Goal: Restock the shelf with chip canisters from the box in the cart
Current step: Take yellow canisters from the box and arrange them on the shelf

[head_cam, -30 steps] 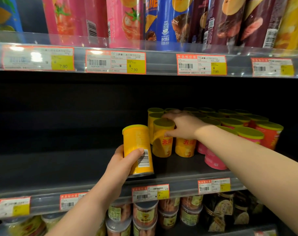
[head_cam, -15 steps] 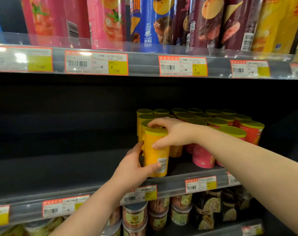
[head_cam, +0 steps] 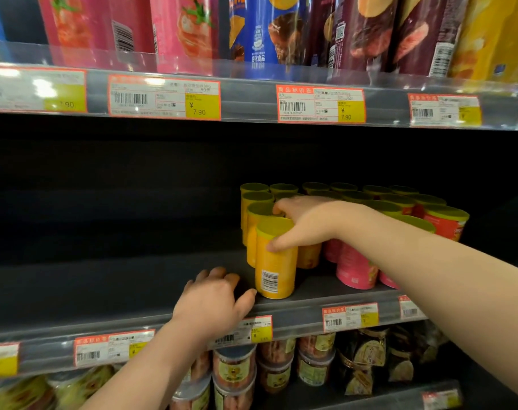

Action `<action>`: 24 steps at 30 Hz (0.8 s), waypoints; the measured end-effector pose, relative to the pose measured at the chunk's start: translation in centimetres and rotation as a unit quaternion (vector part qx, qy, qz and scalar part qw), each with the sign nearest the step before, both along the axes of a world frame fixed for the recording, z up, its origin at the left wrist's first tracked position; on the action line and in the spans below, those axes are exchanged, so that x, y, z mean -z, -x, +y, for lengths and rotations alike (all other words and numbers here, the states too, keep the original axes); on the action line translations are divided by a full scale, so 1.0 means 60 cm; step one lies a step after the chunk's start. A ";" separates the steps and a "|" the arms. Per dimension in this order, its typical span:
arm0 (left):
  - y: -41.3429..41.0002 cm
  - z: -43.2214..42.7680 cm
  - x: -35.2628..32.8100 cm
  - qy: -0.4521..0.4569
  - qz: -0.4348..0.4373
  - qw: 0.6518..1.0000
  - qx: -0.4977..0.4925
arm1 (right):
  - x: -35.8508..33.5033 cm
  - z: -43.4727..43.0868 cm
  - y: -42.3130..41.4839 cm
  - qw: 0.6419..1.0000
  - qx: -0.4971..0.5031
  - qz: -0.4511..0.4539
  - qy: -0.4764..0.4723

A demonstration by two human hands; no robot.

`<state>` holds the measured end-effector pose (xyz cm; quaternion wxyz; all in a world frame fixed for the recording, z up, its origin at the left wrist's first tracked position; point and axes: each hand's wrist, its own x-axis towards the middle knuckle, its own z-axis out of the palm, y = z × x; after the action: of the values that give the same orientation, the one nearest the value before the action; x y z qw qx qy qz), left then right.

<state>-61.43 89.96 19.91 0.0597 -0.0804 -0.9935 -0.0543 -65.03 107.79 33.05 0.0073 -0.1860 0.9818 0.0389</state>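
Placement of the front yellow canister [head_cam: 275,258] looks almost complete. It stands upright on the middle shelf [head_cam: 104,291], near the front edge, at the head of the left-most yellow row [head_cam: 256,202] and touching the canister behind it. The right hand [head_cam: 305,223] comes in from the right over the stocked lids. Its fingers curl across this canister's green lid and its thumb presses the side, so that grip holds the canister, probably to steady it and square it with the row. The left hand [head_cam: 213,303] lies low at the shelf front, just left of the canister's base. Its grip is loose and holds nothing, and I cannot tell whether the thumb touches the base. It is likely placed there to stop the canister sliding left or toppling while the right hand adjusts it.

Pink canisters [head_cam: 355,267] fill the rows to the right, with a red one [head_cam: 445,223] at the far end. The wide dark stretch of shelf to the left has no stock on it yet. The box and cart are out of view.

Half a second ago the left hand was wrapped around the canister's body, bringing it up to the row. Now it has let go and dropped to the shelf. A second ago the canister was further left and apart from the row, while the right hand rested on the canisters already stocked.
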 end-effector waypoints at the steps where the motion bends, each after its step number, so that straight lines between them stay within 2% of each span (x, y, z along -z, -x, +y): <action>1: 0.000 0.000 0.000 -0.001 0.001 1.000 0.001 | 0.002 -0.003 0.000 0.999 0.016 0.020 -0.022; 3: 0.000 0.000 -0.001 -0.002 0.001 1.000 0.003 | 0.002 -0.004 0.000 0.998 0.022 0.038 -0.046; 8: -0.001 0.001 0.002 -0.006 0.009 1.000 0.001 | 0.005 0.000 -0.007 0.998 -0.054 0.004 0.016; 14: -0.002 0.000 0.003 -0.021 0.010 1.000 0.004 | 0.005 -0.012 -0.010 0.998 -0.035 0.043 -0.023; 24: -0.004 0.002 0.005 -0.028 0.016 0.999 0.001 | 0.000 0.007 -0.010 0.993 -0.116 -0.015 -0.012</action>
<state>-61.16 90.07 19.60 0.0776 -0.0801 -0.9905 -0.0810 -64.44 108.24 33.04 0.0199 -0.2992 0.9528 0.0483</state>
